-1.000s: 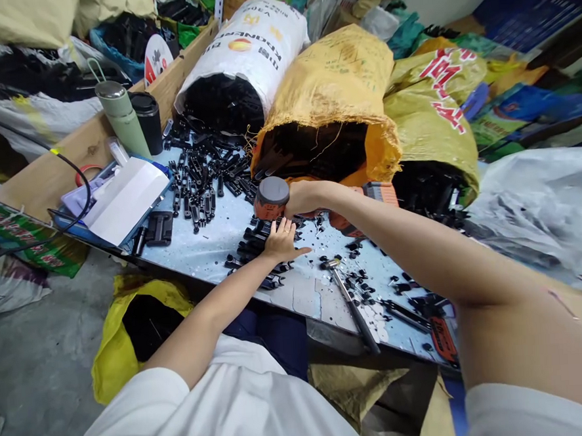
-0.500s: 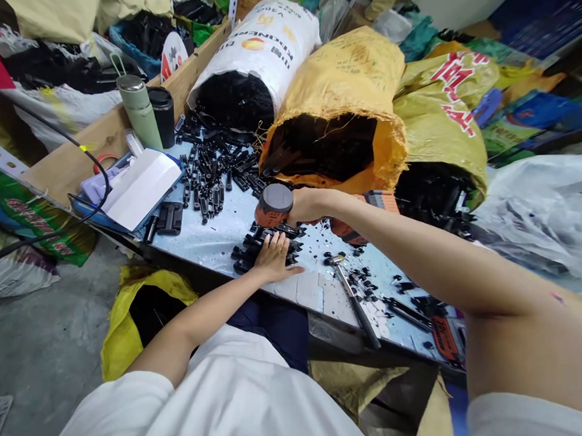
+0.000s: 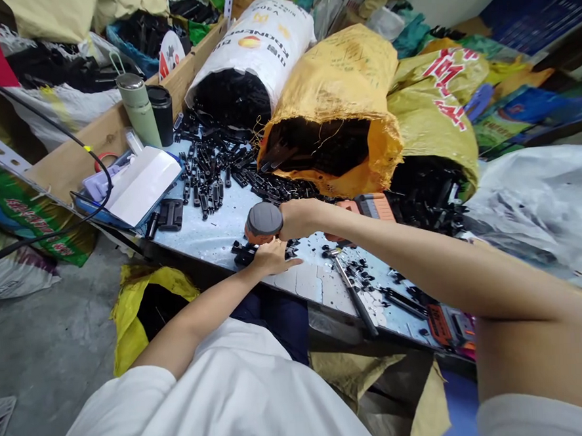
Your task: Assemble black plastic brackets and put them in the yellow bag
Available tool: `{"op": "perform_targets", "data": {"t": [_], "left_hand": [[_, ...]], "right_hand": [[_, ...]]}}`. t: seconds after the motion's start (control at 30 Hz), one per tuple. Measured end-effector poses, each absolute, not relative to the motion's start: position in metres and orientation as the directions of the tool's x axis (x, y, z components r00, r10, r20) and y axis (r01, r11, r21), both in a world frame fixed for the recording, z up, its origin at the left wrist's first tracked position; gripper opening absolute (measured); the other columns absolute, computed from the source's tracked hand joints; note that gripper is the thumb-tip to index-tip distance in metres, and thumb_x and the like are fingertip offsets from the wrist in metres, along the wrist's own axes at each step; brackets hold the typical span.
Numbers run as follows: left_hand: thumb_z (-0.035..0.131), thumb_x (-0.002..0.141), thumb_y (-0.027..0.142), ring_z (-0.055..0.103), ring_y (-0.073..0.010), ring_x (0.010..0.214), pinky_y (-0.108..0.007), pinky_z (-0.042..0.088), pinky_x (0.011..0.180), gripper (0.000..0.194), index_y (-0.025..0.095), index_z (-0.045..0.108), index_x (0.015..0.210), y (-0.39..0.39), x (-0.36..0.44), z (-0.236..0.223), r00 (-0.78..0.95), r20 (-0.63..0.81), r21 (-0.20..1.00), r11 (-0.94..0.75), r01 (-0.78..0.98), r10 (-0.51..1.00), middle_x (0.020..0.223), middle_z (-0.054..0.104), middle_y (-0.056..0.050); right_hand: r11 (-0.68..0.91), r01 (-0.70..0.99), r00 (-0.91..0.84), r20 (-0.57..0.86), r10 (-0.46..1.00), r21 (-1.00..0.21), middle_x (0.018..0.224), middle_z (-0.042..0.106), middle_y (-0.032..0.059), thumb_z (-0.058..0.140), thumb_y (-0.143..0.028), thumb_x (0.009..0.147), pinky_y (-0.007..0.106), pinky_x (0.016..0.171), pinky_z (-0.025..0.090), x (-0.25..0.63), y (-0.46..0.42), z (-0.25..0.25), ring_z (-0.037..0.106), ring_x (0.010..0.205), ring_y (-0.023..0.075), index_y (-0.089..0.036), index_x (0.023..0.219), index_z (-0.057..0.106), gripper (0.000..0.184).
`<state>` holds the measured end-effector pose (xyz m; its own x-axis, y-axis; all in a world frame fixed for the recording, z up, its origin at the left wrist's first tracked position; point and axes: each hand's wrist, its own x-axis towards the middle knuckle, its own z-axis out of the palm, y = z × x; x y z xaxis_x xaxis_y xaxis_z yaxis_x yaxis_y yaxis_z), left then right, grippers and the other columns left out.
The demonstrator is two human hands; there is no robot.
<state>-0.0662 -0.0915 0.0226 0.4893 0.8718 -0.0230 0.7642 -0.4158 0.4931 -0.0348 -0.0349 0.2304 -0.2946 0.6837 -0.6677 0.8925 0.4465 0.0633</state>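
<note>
My right hand [image 3: 298,219] is wrapped round the handle of an orange and grey cordless drill [image 3: 263,219]. The drill's round grey back end faces me, and its tip is hidden beneath it. Just below it my left hand [image 3: 272,258] lies flat on a group of black plastic parts [image 3: 244,252], thumb stretched out to the right. The drill covers some of its fingertips. To the right of the parts lies a hammer [image 3: 352,290] with a dark handle, among small black pieces [image 3: 358,273].
Small black parts [image 3: 212,183] are heaped at the back. A white sack [image 3: 260,42], an orange sack [image 3: 336,70] and a yellow-green sack [image 3: 427,117] lie open behind. A green flask [image 3: 139,109] and a dark cup [image 3: 161,114] stand left. An orange battery [image 3: 439,325] lies right.
My right hand has moved the drill a little left and toward me, now over my left hand's fingers. My left hand stays on the black parts.
</note>
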Motion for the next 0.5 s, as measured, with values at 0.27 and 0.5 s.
{"op": "perform_targets", "data": {"t": [0.27, 0.5], "left_hand": [[0.021, 0.081, 0.074, 0.026, -0.0316, 0.136, -0.043, 0.021, 0.108, 0.085, 0.018, 0.017, 0.145, -0.09, -0.064, 0.02, 0.474, -0.097, 0.513, -0.364, 0.778, 0.875, 0.145, 0.034, -0.012], [0.023, 0.082, 0.073, 0.023, -0.031, 0.137, -0.044, 0.025, 0.107, 0.082, 0.021, 0.018, 0.145, -0.092, -0.068, 0.021, 0.499, -0.128, 0.528, -0.367, 0.766, 0.857, 0.148, 0.031, -0.01]], "right_hand": [[0.527, 0.845, -0.328, -0.689, 0.646, 0.092, 0.078, 0.067, 0.0108, 0.063, -0.03, 0.06, 0.027, 0.053, 0.04, -0.054, -0.049, 0.233, 0.062, 0.069, 0.0221, -0.015, 0.085, 0.069, 0.029], [0.516, 0.856, -0.376, -0.698, 0.61, -0.01, 0.073, 0.065, 0.0086, 0.065, -0.028, 0.06, 0.027, 0.055, 0.042, -0.044, -0.047, 0.225, 0.062, 0.069, 0.0213, -0.015, 0.079, 0.07, 0.024]]}}
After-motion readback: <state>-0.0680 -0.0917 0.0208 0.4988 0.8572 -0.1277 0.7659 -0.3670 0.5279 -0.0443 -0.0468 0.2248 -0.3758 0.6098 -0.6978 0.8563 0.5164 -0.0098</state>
